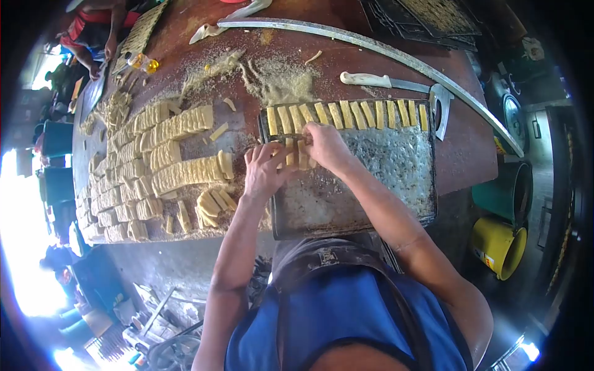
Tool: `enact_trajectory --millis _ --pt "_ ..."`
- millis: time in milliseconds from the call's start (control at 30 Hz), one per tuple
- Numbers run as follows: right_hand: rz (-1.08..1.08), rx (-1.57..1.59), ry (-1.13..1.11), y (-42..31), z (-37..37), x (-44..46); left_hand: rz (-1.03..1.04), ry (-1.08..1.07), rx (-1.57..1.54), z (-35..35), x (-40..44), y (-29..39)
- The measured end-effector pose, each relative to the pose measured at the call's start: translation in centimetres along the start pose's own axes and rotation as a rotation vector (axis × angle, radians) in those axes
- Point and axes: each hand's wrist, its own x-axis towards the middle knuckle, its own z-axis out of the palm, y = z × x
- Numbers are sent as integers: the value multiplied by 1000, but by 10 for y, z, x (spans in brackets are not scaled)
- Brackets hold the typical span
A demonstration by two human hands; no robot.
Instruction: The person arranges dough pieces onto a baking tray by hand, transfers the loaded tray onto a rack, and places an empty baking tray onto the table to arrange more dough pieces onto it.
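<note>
A dark metal baking tray (pixel 359 198) lies in front of me, with a row of pale yellow dough strips (pixel 348 115) along its far edge. Below that row, at the tray's left side, my left hand (pixel 266 168) pinches one dough strip (pixel 289 152). Close beside it, my right hand (pixel 328 147) has its fingers closed on another dough strip (pixel 302 156); its fingertips are partly hidden. To the left of the tray, many cut dough pieces (pixel 192 175) stand in tight rows on the table.
Crumbs and flour (pixel 284 83) cover the table (pixel 421 65) beyond the tray. A white-handled knife (pixel 366 79), a dough scraper (pixel 440 111) and a long metal bar (pixel 371 43) lie there. Another person's hand (pixel 94 71) is at far left. Yellow (pixel 495 247) and green (pixel 501 191) buckets stand right.
</note>
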Motion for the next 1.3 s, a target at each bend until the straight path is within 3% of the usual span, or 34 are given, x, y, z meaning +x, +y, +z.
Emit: enact_trajectory --millis 67,200,300,333,433,667,833,933,1000,1067,1133,1200,1267,1300 --pt "88 44 -84 0 -16 -7 0 -4 5 0 1 -6" --pt "-73 -64 71 -12 -29 -23 26 27 -21 -6 5 7" --pt "-349 -135 111 15 -2 -51 44 -68 -8 -6 3 10" --pt "-344 -150 121 16 -2 -59 58 -62 -17 -5 4 8" --pt "80 -58 288 12 -2 -66 156 -94 -50 0 5 1" --pt "161 -138 334 10 29 -37 210 25 -88 15 4 -12" --pt "47 -109 386 5 27 -22 199 52 -92 13 6 -10" --pt "153 -33 275 7 20 -26 110 165 -132 -6 -6 -14" --pt "48 5 349 -1 10 -38 11 254 -151 -30 -25 -29" --pt "149 -46 255 9 6 -41 -174 272 -152 -62 -54 -48" --pt "93 -36 261 -7 8 -40 -324 352 -120 -75 -92 -83" --pt "42 -42 299 -24 17 -37 -594 255 -100 -100 -131 -103" --pt "-67 155 136 -62 50 -34 -725 140 -113 -108 -166 -126" --pt "4 133 -77 -85 67 -31 -714 144 -114 -109 -176 -129"
